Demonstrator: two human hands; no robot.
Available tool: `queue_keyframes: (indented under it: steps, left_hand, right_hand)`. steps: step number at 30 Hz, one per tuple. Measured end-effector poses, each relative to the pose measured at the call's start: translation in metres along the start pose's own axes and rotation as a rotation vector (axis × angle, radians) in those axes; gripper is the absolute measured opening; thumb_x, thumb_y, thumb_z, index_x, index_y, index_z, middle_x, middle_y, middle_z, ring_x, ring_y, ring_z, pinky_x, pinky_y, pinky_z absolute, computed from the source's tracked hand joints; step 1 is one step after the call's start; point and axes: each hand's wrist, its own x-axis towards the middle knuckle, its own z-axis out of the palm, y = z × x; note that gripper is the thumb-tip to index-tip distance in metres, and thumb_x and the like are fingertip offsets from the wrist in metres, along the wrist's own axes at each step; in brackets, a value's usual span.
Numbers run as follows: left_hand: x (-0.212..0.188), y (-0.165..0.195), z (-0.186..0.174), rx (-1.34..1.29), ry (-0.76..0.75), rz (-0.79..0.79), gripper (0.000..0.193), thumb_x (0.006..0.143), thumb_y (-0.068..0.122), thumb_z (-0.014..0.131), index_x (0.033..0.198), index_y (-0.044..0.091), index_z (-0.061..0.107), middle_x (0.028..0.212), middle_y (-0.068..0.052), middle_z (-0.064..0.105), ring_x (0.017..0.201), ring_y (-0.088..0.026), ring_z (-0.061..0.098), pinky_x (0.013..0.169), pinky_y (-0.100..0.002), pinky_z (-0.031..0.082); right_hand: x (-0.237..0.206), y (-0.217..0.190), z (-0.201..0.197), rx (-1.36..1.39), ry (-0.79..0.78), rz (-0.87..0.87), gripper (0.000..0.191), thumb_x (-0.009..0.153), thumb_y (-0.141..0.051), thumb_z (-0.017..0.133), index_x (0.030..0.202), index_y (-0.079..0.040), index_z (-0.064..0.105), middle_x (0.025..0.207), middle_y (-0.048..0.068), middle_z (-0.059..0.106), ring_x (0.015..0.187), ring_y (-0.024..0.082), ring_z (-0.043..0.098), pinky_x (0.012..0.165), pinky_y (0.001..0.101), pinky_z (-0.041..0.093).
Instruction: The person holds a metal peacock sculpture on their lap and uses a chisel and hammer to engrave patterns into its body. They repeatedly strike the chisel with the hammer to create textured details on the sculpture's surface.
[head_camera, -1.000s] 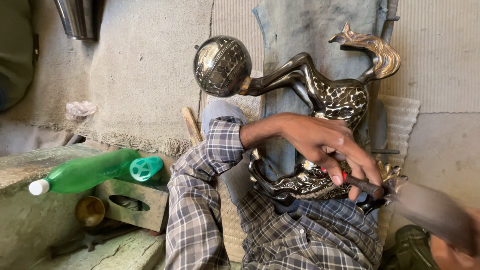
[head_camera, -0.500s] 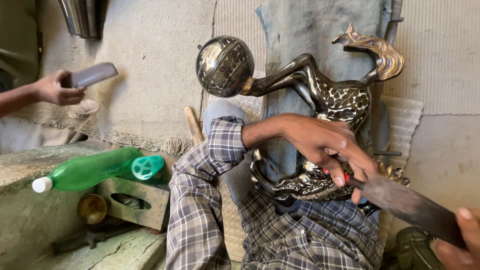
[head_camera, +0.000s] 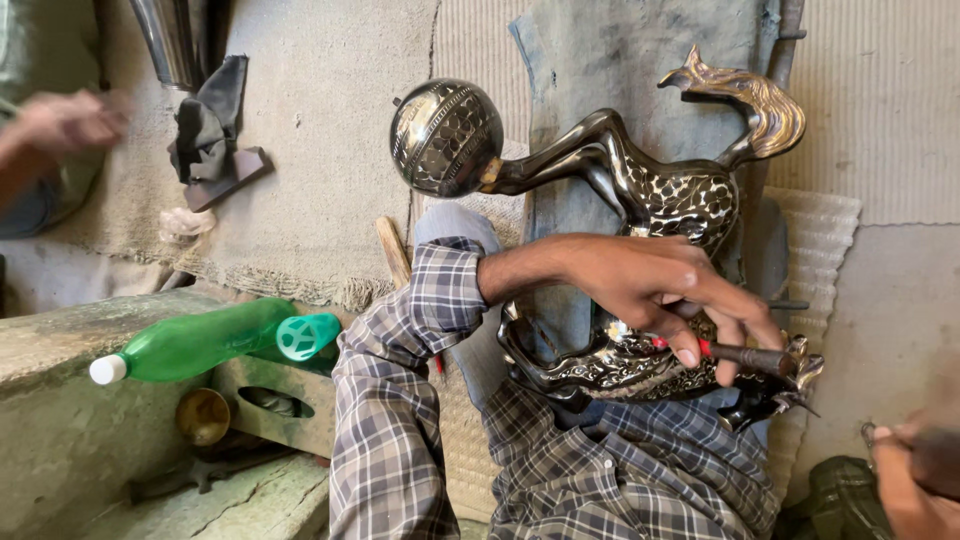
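The left hand (head_camera: 655, 290) pinches a slim dark metal chisel with red-banded shaft (head_camera: 745, 355) between fingertips, its point against the glossy black, silver-inlaid metal horse statue (head_camera: 660, 210) lying across the lap. The right hand (head_camera: 915, 480), blurred at the frame's corner, seems closed around something. A slip on that polished curved surface could scar the engraving or nick a finger.
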Motion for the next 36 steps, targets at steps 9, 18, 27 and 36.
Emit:
queue_keyframes:
  steps: [9,18,27,36]
  left_hand:
    - [-0.001,0.003,-0.001,0.084,-0.038,-0.046,0.056,0.106,0.015,0.073,0.155,0.014,0.045,0.121,0.004,0.081,0.067,-0.009,0.071,0.059,-0.033,0.047]
    - [-0.006,0.001,0.017,0.187,0.134,-0.079,0.056,0.099,-0.001,0.065,0.15,0.016,0.049,0.129,0.0,0.076,0.088,-0.008,0.081,0.056,-0.024,0.054]
    - [-0.038,0.063,0.072,0.103,0.974,-0.506,0.047,0.101,0.005,0.071,0.144,0.009,0.054,0.128,-0.006,0.076,0.087,-0.01,0.072,0.066,-0.024,0.06]
    - [-0.039,0.057,0.098,0.103,1.109,-0.315,0.038,0.106,0.003,0.069,0.141,0.009,0.056,0.131,-0.008,0.071,0.11,-0.015,0.074,0.097,-0.033,0.066]
  right_hand:
    - [-0.009,-0.012,0.01,0.121,0.025,0.027,0.018,0.095,0.008,0.074,0.101,0.006,0.058,0.092,0.012,0.065,0.08,0.015,0.065,0.082,0.0287,0.057]
    - [0.007,-0.042,0.019,0.082,-0.075,0.091,0.022,0.092,0.006,0.076,0.104,0.004,0.057,0.091,0.007,0.066,0.081,0.011,0.066,0.08,0.0247,0.056]
    - [0.047,-0.008,0.02,-0.161,-0.212,0.101,0.016,0.097,-0.004,0.082,0.092,0.005,0.069,0.084,0.013,0.067,0.072,0.018,0.063,0.072,0.0295,0.053]
    - [0.158,0.024,0.024,-0.361,-0.537,-0.789,0.045,0.091,0.005,0.068,0.135,0.006,0.057,0.136,0.03,0.068,0.11,0.03,0.071,0.1,0.0354,0.059]
